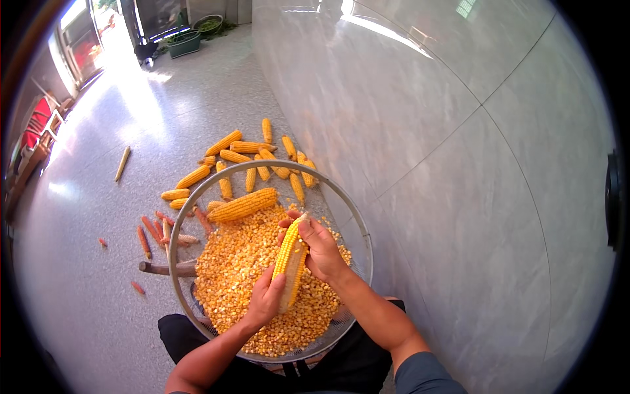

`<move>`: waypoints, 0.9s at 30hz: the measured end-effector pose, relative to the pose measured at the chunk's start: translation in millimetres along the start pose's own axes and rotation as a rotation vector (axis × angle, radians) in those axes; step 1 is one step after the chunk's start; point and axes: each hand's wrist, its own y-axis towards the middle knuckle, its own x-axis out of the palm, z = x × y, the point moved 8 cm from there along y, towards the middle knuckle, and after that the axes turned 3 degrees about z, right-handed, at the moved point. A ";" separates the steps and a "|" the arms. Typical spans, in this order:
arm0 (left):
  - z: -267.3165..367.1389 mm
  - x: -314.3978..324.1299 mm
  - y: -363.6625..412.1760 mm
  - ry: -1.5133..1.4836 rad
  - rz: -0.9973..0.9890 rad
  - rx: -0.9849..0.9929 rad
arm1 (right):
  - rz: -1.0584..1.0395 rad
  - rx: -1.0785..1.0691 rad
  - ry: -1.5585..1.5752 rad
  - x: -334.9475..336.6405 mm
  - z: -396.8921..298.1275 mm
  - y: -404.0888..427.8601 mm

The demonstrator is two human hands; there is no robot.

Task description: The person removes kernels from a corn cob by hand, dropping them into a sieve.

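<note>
Over a round metal-rimmed mesh sieve (368, 231) heaped with loose corn kernels (236, 261), both hands hold one ear of yellow corn (290, 251), partly stripped so that bare cob shows along its side. My left hand (266, 295) grips the lower end. Near the pale tip, my right hand (320, 246) has its thumb pressed on the ear, its fingers partly hidden behind it. A few kernels stand loose by the right thumb. A larger whole ear of corn (243, 205) lies on the heap at the sieve's far side.
Whole ears (194, 176) lie on the speckled floor beyond the sieve. Reddish bare cobs (143, 241) and a wooden stick (157, 268) are at its left. A grey tiled wall (443, 172) rises on the right. A green planter (184, 44) stands far back.
</note>
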 end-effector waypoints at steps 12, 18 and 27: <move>-21.8 -7.0 -3.2 -0.263 0.008 -0.235 | -0.127 -0.042 -0.079 16.9 -6.9 -5.7; -16.2 0.8 -3.2 -0.416 -0.079 -0.315 | -0.101 0.054 0.229 17.6 -12.4 -4.9; -23.0 -0.8 -1.4 -0.218 -0.056 -0.209 | -0.002 -0.049 0.027 0.9 -1.9 1.7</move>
